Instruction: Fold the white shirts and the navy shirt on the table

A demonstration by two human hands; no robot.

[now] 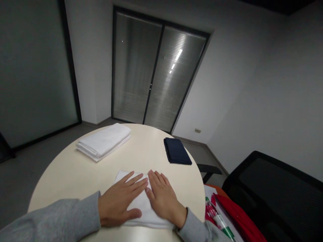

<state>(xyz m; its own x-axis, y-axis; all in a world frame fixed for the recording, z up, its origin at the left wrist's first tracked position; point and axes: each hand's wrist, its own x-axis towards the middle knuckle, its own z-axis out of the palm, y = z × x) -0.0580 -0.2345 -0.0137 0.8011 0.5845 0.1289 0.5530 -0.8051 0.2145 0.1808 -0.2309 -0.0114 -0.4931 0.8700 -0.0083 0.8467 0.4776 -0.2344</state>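
Note:
A folded white cloth lies flat near the front edge of the round table, partly covered by both hands. My left hand rests palm down on its left side, fingers spread and pointing to the upper right. Flat on the right side of the cloth is my right hand, its fingers stretched out and close together, the thumb near the left fingertips. Neither hand grips anything. Grey sleeves reach to both wrists.
On the cream round table, a stack of folded white cloth sits at the back left. A folded dark blue cloth lies near the right edge. Beside the table stands a black chair, with red and patterned items close by.

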